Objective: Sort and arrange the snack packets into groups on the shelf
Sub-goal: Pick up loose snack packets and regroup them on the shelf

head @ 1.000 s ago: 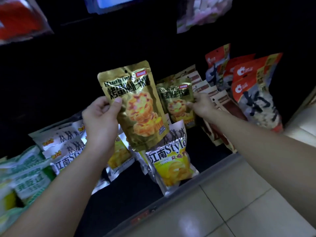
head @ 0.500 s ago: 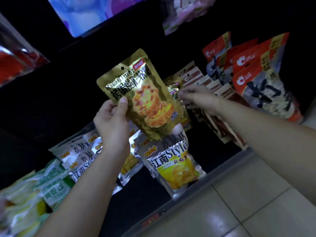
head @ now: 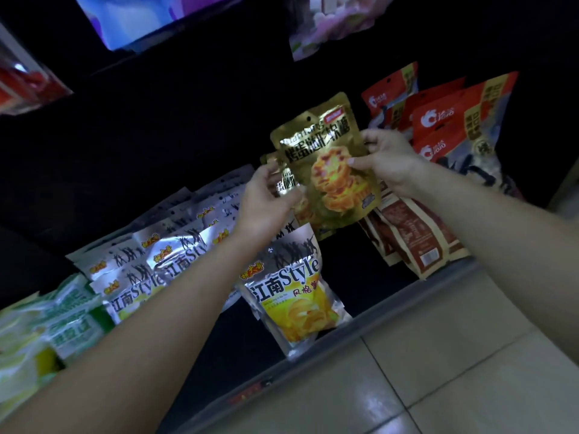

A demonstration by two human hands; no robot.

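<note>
A gold snack packet (head: 326, 170) printed with egg tarts stands upright above the dark shelf. My right hand (head: 388, 164) pinches its right edge between thumb and fingers. A second gold packet (head: 286, 183) of the same kind sits just behind and to the left of it, mostly covered. My left hand (head: 264, 202) grips that second packet at its left side. Below my hands, a silver and yellow packet (head: 294, 296) leans at the shelf's front.
More silver and yellow packets (head: 163, 258) lie to the left, with green packets (head: 62, 314) at the far left. Brown packets (head: 413, 233) and red packets (head: 448, 123) stand to the right. The shelf's front edge (head: 391, 296) borders the tiled floor (head: 438, 371).
The front gold packet moved right, from my left hand to my right, and now sits in front of the second gold one. My left hand slid over to the second packet.
</note>
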